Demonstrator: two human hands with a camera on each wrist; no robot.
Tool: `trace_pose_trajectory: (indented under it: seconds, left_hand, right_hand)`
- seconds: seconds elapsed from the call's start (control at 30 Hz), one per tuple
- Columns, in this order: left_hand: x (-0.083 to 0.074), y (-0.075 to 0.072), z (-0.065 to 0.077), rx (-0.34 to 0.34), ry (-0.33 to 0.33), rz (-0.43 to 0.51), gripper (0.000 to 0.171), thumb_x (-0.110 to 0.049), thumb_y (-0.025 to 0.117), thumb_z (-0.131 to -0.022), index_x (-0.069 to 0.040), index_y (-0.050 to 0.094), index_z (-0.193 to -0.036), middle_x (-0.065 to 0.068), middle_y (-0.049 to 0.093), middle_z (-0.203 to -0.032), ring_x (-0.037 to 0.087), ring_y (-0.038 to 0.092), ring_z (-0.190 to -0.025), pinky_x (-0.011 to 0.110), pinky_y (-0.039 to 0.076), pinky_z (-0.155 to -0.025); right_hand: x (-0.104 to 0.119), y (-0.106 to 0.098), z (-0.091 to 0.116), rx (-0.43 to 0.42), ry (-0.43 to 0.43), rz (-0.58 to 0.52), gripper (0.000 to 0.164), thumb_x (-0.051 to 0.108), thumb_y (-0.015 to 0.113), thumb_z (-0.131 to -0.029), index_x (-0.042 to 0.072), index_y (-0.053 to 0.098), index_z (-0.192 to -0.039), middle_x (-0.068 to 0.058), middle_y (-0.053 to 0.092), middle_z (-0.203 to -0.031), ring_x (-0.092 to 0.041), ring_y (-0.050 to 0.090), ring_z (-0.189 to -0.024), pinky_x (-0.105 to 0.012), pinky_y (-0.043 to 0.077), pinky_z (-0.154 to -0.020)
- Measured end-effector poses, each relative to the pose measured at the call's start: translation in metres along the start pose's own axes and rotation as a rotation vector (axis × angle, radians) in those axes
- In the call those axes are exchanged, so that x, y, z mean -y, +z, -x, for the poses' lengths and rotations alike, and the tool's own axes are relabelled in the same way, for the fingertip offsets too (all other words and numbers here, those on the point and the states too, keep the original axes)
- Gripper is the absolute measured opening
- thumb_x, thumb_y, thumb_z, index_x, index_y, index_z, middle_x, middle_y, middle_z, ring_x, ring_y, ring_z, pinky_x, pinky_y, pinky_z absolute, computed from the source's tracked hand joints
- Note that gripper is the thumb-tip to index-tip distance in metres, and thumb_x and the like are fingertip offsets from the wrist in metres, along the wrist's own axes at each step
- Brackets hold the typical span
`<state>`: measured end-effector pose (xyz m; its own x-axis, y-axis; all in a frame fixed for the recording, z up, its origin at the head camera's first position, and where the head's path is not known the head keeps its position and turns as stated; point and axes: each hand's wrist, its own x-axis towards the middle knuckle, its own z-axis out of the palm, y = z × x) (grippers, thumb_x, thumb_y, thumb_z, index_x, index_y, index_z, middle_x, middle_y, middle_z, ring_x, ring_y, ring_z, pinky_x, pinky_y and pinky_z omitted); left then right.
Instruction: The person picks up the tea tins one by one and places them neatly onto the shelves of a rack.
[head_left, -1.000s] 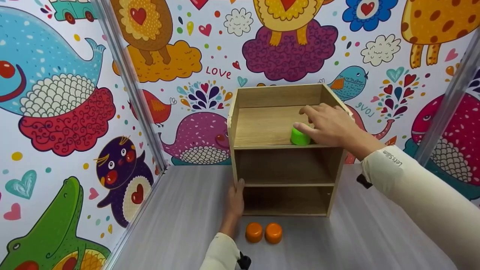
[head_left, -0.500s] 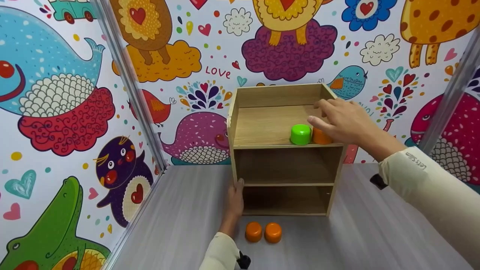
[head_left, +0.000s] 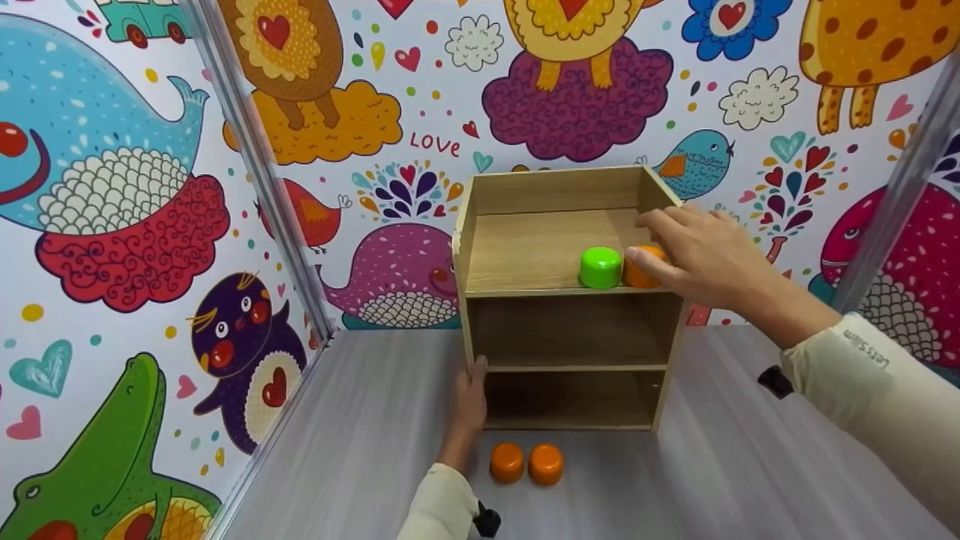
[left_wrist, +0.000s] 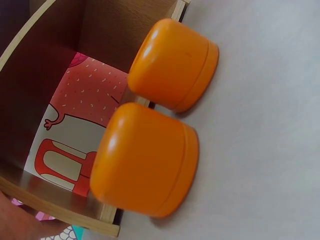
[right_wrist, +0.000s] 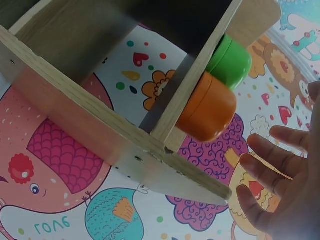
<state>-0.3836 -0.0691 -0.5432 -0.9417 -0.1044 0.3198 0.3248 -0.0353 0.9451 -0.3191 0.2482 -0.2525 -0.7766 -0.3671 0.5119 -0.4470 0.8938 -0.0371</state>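
Observation:
My left hand (head_left: 469, 401) holds the lower left side panel of a small three-level wooden shelf (head_left: 525, 259), its thumb at the panel's front edge. On the shelf's top board, near the front right, a green round-topped cylinder (head_left: 601, 268) stands beside an orange round-topped cylinder (right_wrist: 210, 110). My right hand (head_left: 709, 259) hovers by the top right corner, partly overlapping the orange one in the head view. Spread fingers (right_wrist: 270, 155) show apart from both cylinders in the right wrist view. Two more orange cylinders (left_wrist: 142, 160) stand side by side on the table before the shelf.
The grey table (head_left: 375, 420) carries the shelf close to the back wall (head_left: 420, 187), printed with cartoon animals. A metal corner strip (head_left: 262, 165) runs down at the left. Both lower compartments of the shelf face the front.
My right hand has drawn back to the right from the top board, uncovering the orange cylinder beside the green one. The left hand stays on the side panel.

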Motion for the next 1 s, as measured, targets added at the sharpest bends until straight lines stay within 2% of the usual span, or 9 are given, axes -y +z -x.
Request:
trace_pose_trajectory:
  seconds: [0.1, 0.2, 0.33, 0.4, 0.57, 0.63, 0.8, 1.0]
  left_hand:
    - [0.001, -0.001, 0.000, -0.015, -0.007, -0.015, 0.033, -0.025, 0.048, -0.109, -0.007, 0.043, -0.082, 0.001, 0.036, -0.082, 0.024, 0.044, -0.082, 0.038, 0.037, -0.081]
    - [0.001, 0.000, 0.000, -0.039, -0.021, -0.038, 0.032, -0.025, 0.048, -0.109, -0.007, 0.044, -0.084, 0.003, 0.039, -0.084, 0.023, 0.045, -0.083, 0.035, 0.038, -0.080]
    - [-0.003, 0.001, 0.001, -0.052, -0.033, -0.063, 0.025, -0.023, 0.047, -0.109, -0.007, 0.045, -0.089, 0.008, 0.046, -0.094, 0.030, 0.049, -0.096, 0.042, 0.040, -0.092]
    - [-0.012, 0.001, 0.004, -0.045, -0.035, -0.074, 0.024, -0.022, 0.047, -0.109, -0.006, 0.046, -0.092, 0.011, 0.047, -0.097, 0.034, 0.050, -0.101, 0.045, 0.039, -0.095]
    - [-0.035, -0.003, 0.013, -0.006, -0.026, -0.081, 0.022, -0.022, 0.047, -0.109, -0.002, 0.049, -0.100, 0.015, 0.056, -0.108, 0.035, 0.054, -0.115, 0.045, 0.042, -0.100]
    - [-0.039, -0.004, 0.015, 0.000, -0.030, -0.078, 0.022, -0.022, 0.047, -0.109, -0.001, 0.052, -0.106, 0.016, 0.059, -0.118, 0.032, 0.055, -0.123, 0.046, 0.042, -0.105]
    - [-0.042, -0.001, 0.018, -0.036, -0.066, -0.081, 0.027, -0.025, 0.048, -0.109, 0.001, 0.054, -0.109, 0.015, 0.058, -0.113, 0.032, 0.055, -0.115, 0.046, 0.041, -0.102]
    - [-0.041, 0.002, 0.018, -0.075, -0.072, -0.111, 0.030, -0.027, 0.049, -0.109, 0.002, 0.056, -0.110, 0.016, 0.059, -0.108, 0.033, 0.055, -0.108, 0.044, 0.042, -0.097]
  right_hand:
    - [0.003, 0.001, 0.005, -0.006, -0.012, 0.009, 0.052, 0.056, 0.051, -0.101, 0.015, 0.060, -0.133, -0.012, 0.068, -0.122, -0.034, 0.061, -0.109, -0.057, 0.045, -0.092]
    - [0.006, 0.004, 0.010, -0.009, -0.020, 0.017, 0.051, 0.056, 0.053, -0.101, 0.017, 0.062, -0.131, -0.011, 0.068, -0.121, -0.031, 0.061, -0.108, -0.054, 0.044, -0.089]
    - [0.009, 0.008, 0.016, -0.020, -0.034, 0.010, 0.049, 0.055, 0.056, -0.099, 0.017, 0.062, -0.130, -0.009, 0.069, -0.115, -0.028, 0.060, -0.104, -0.049, 0.043, -0.083]
    - [0.010, 0.010, 0.019, -0.027, -0.044, 0.003, 0.047, 0.053, 0.057, -0.099, 0.017, 0.062, -0.129, -0.008, 0.069, -0.113, -0.027, 0.059, -0.103, -0.049, 0.044, -0.082]
    - [0.011, 0.017, 0.028, -0.042, -0.054, -0.020, 0.046, 0.051, 0.057, -0.100, 0.015, 0.062, -0.127, -0.010, 0.068, -0.115, -0.030, 0.060, -0.108, -0.053, 0.047, -0.087]
    - [0.011, 0.021, 0.032, -0.049, -0.047, -0.031, 0.045, 0.051, 0.058, -0.099, 0.015, 0.062, -0.125, -0.009, 0.069, -0.116, -0.030, 0.060, -0.109, -0.053, 0.048, -0.088]
    - [0.009, 0.034, 0.041, -0.057, -0.043, -0.051, 0.045, 0.051, 0.061, -0.098, 0.015, 0.063, -0.125, -0.008, 0.069, -0.119, -0.030, 0.061, -0.110, -0.052, 0.047, -0.090]
    - [0.008, 0.047, 0.050, -0.054, -0.065, -0.073, 0.045, 0.051, 0.061, -0.098, 0.017, 0.062, -0.129, -0.006, 0.068, -0.122, -0.028, 0.061, -0.111, -0.048, 0.046, -0.088]
